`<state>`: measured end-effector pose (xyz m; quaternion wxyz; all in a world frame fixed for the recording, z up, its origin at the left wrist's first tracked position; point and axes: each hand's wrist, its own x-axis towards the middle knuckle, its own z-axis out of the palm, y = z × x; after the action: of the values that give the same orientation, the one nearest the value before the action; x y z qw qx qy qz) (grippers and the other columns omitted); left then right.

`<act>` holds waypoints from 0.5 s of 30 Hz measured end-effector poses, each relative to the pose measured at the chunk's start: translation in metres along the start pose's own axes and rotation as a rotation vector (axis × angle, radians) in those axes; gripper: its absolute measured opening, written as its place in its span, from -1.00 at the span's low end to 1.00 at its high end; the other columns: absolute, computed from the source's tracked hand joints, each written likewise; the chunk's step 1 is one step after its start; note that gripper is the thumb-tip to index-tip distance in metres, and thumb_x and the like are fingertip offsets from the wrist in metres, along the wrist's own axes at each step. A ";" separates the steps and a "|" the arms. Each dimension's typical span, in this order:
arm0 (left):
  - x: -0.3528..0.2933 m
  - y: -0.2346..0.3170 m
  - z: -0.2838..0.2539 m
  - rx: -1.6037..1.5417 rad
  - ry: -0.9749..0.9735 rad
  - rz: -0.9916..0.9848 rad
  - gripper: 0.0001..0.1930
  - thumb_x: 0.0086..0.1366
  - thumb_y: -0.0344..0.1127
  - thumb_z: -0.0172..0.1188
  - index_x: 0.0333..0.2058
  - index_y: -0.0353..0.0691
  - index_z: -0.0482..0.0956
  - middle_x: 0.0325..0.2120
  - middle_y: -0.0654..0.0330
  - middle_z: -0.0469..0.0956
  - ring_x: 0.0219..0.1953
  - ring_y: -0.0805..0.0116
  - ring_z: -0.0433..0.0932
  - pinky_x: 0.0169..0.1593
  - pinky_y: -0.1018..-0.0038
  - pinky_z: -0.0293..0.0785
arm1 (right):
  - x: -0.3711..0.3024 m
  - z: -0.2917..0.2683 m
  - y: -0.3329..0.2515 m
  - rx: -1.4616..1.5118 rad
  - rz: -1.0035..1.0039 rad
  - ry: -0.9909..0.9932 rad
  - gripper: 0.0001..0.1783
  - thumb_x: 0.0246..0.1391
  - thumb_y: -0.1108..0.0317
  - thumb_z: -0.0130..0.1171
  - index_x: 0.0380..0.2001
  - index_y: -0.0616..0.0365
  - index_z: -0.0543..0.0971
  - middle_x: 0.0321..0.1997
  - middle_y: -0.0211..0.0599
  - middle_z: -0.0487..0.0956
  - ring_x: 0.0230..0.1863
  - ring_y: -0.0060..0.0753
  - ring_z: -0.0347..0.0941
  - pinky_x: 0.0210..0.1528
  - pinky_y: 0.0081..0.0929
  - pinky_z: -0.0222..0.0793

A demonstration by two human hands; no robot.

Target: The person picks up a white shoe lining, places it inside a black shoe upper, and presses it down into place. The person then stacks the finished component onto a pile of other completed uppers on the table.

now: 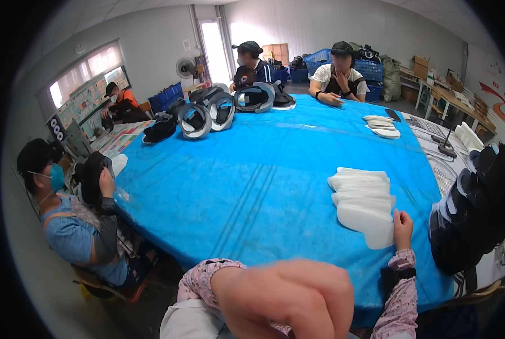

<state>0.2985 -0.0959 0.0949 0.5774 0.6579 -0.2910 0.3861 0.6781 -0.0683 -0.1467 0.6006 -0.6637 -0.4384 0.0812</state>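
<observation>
My right hand [402, 229] is at the right side of the blue-covered table, with thumb and fingers pinched on the edge of a thin white rounded piece [378, 234]. That piece is the nearest of a fanned row of similar white pieces [360, 189], which overlap one another on the cloth. Close to the camera, my left hand [292, 294] is raised over the near table edge, its fingers bent and pressed together. Its fingertips are hidden, so whatever it may hold does not show.
A blue cloth [235, 186] covers the table. Black and grey caps [221, 110] are heaped at its far left, and stacked black caps [478, 209] stand at my right. Farther back lies a smaller white pile [381, 126]. Several people sit around, one [85, 226] at the left edge.
</observation>
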 end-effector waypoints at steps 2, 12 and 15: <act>0.008 -0.009 -0.003 -0.094 0.040 -0.056 -0.79 0.23 -0.24 0.13 -0.37 -0.29 0.51 -0.34 0.13 0.44 -0.34 0.36 0.42 -0.35 0.53 0.34 | 0.001 -0.004 0.003 -0.045 0.000 0.010 -0.60 0.15 0.25 0.03 -0.70 0.21 0.32 -0.72 -0.51 0.27 -0.64 -0.71 0.10 -0.61 -0.60 0.04; -0.024 -0.107 -0.078 0.111 0.249 -0.582 -0.68 0.30 -0.18 0.02 -0.11 -0.30 0.43 -0.24 0.21 0.45 -0.26 0.48 0.39 -0.14 0.55 0.36 | 0.007 -0.008 0.042 0.144 0.176 0.131 -0.66 0.13 0.16 0.06 -0.52 0.24 0.40 -0.52 -0.44 0.38 -0.50 -0.66 0.19 -0.48 -0.59 0.16; -0.072 -0.157 -0.131 0.352 0.517 -0.725 -0.68 0.29 -0.18 0.02 -0.09 -0.27 0.44 -0.26 0.24 0.45 -0.27 0.53 0.39 -0.11 0.58 0.35 | 0.008 -0.007 0.034 0.034 0.125 0.150 -0.66 0.10 0.15 0.10 -0.50 0.25 0.42 -0.50 -0.39 0.40 -0.49 -0.63 0.21 -0.46 -0.57 0.19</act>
<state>0.3682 0.0539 -0.0451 0.6082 0.6872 0.1799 0.3542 0.7042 -0.0643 -0.1713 0.6367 -0.6836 -0.3485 0.0759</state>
